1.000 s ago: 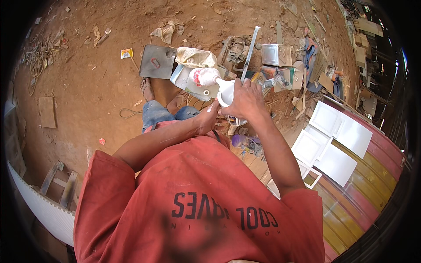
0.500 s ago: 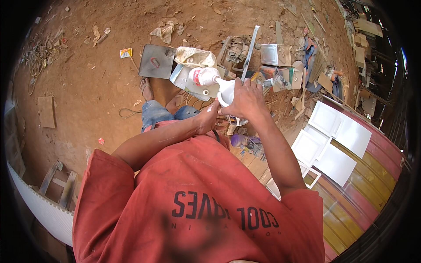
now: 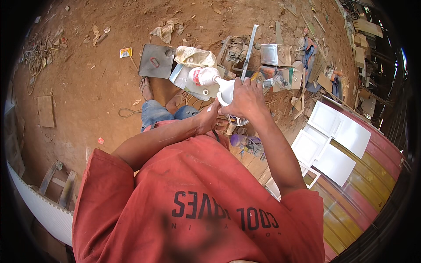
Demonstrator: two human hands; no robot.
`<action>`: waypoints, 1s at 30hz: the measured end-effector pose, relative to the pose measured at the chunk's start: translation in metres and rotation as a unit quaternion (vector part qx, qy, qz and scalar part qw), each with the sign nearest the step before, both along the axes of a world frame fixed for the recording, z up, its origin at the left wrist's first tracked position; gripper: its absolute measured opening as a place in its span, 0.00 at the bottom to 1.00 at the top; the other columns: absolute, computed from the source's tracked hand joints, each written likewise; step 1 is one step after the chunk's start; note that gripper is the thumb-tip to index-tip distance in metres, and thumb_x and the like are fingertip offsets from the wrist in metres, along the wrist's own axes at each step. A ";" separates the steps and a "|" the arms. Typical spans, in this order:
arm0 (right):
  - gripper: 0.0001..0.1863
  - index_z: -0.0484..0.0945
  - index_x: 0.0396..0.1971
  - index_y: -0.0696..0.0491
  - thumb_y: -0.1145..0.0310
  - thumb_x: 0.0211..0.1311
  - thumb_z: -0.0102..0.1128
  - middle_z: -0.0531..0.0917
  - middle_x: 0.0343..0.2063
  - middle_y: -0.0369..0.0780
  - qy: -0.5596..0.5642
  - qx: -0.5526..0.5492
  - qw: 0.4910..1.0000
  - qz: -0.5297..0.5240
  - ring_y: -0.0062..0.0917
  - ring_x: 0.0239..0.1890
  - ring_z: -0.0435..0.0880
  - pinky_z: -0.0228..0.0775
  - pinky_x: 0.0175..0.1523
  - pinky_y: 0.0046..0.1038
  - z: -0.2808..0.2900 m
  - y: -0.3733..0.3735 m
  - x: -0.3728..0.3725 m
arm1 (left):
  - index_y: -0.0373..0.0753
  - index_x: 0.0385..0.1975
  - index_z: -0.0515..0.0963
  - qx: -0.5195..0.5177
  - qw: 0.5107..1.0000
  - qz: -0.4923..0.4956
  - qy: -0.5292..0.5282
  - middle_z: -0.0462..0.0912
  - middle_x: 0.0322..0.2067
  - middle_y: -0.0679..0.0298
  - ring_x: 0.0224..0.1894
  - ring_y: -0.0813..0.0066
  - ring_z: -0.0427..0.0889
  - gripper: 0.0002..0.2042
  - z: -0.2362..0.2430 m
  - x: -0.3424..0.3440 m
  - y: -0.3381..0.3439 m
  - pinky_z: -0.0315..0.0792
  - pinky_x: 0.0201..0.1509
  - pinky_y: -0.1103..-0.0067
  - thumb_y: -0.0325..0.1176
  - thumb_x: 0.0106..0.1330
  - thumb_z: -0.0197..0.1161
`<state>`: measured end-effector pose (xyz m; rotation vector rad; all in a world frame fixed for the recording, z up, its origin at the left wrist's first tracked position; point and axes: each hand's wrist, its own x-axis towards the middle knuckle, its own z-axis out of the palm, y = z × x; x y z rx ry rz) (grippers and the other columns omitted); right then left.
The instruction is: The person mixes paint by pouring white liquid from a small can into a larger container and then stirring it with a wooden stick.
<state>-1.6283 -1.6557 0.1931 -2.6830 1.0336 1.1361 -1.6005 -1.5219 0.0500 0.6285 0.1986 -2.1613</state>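
Both my hands hold a white, round-mouthed container in front of my waist. My right hand curls over its right side, with the fingers closed around the far rim. From the left, my left hand grips its near side, the fingertips partly hidden; a white smear shows on that hand. A white plastic bottle with a red label has its narrow neck at the container's mouth. Whether the two touch, I cannot tell. Below my right hand shows a labelled clear part, perhaps the same container's lower side.
Behind the bottle lie a pale metal can, a cream cloth bundle and a dark square board. A metal strip and a square tin are beyond my right hand. White panels rest on corrugated sheets at right.
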 end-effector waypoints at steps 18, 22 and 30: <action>0.55 0.76 0.54 0.65 0.38 0.28 0.79 0.80 0.49 0.53 0.009 -0.001 1.000 0.001 0.43 0.54 0.79 0.67 0.61 0.38 0.003 0.001 0.005 | 0.54 0.58 0.73 0.010 1.000 -0.010 0.012 0.80 0.56 0.70 0.53 0.69 0.78 0.28 -0.004 -0.003 -0.002 0.68 0.55 0.65 0.65 0.77 0.36; 0.55 0.75 0.54 0.65 0.38 0.28 0.80 0.80 0.50 0.53 0.011 -0.002 1.000 0.004 0.42 0.54 0.80 0.67 0.61 0.38 0.003 0.000 0.005 | 0.53 0.58 0.73 0.023 1.000 -0.014 0.012 0.80 0.56 0.70 0.54 0.69 0.78 0.28 -0.005 -0.004 -0.003 0.68 0.56 0.64 0.65 0.77 0.36; 0.55 0.75 0.55 0.65 0.39 0.29 0.80 0.80 0.50 0.52 0.028 0.000 1.000 0.006 0.42 0.54 0.80 0.67 0.60 0.37 0.003 -0.001 0.009 | 0.53 0.59 0.73 0.014 1.000 -0.010 0.006 0.79 0.58 0.69 0.55 0.67 0.78 0.29 -0.004 -0.003 -0.002 0.68 0.56 0.65 0.66 0.76 0.35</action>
